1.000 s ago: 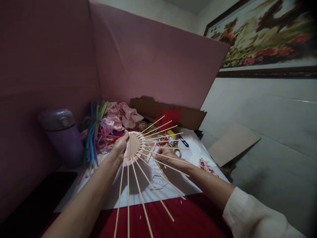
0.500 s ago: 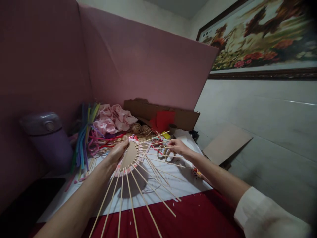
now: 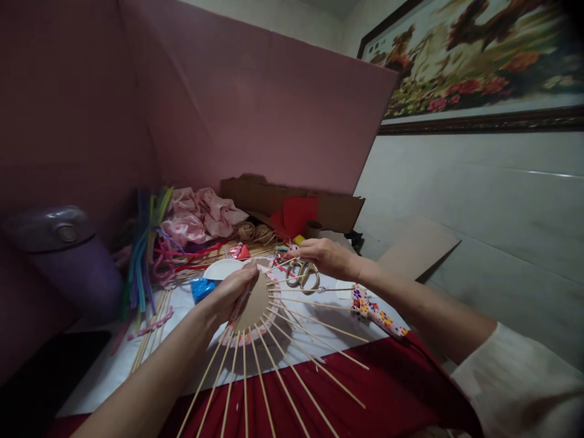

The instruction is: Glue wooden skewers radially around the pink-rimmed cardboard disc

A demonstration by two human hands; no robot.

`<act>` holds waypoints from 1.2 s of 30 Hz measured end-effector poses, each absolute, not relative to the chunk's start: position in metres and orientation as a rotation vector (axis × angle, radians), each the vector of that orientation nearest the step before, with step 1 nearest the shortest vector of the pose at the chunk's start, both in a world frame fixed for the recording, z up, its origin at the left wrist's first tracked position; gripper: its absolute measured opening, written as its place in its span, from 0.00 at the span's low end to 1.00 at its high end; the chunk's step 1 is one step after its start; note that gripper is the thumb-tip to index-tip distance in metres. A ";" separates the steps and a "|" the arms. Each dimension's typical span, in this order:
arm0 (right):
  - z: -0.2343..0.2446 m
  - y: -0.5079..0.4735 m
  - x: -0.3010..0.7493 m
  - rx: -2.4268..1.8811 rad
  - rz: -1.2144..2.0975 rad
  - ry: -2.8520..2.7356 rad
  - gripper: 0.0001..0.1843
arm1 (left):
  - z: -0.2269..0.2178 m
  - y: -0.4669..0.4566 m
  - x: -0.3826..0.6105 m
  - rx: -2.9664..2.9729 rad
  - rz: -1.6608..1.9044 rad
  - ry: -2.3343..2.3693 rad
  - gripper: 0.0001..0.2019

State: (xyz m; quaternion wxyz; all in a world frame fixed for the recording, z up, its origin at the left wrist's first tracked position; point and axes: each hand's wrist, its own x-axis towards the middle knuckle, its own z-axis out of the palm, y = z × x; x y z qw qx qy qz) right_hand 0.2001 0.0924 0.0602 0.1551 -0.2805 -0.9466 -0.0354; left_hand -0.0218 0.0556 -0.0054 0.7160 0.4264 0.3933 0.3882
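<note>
A round cardboard disc (image 3: 255, 307) with a patterned pink-and-white rim is gripped at its left edge by my left hand (image 3: 235, 291), fingers closed on it. Several thin wooden sticks (image 3: 267, 389) fan out from the rim toward me and to the right. My right hand (image 3: 322, 255) is pinched closed at the outer end of one upper stick. Scissors (image 3: 310, 278) with gold-coloured handles lie on the white sheet just below that hand. Right of the disc, under my right forearm, is a strip of flower-patterned cloth (image 3: 376, 313).
Coloured pipe cleaners (image 3: 145, 255), crumpled pink cloth (image 3: 201, 213) and twine balls (image 3: 246, 231) crowd the back left. A purple bottle (image 3: 68, 261) stands at far left. Brown cardboard (image 3: 340, 213) leans behind. A blue packet (image 3: 202, 289) lies beside my left wrist. Red cloth (image 3: 387, 377) covers the near side.
The disc has turned and moved slightly right, tilting more toward the camera. My right hand has shifted up to an upper stick. The blue packet and flowered cloth have come into clearer view.
</note>
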 end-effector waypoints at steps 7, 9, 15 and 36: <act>0.055 0.081 0.194 -0.906 -0.141 -2.699 0.12 | -0.011 0.058 -0.022 0.916 0.880 0.892 0.13; 0.056 0.080 0.193 -0.869 -0.082 -2.705 0.11 | -0.012 0.059 -0.022 0.909 0.884 0.890 0.13; 0.055 0.082 0.193 -0.864 0.002 -2.710 0.11 | -0.012 0.060 -0.022 0.903 0.878 0.901 0.13; 0.048 0.083 0.192 -0.895 -0.014 -2.707 0.10 | -0.009 0.057 -0.021 0.911 0.941 0.863 0.09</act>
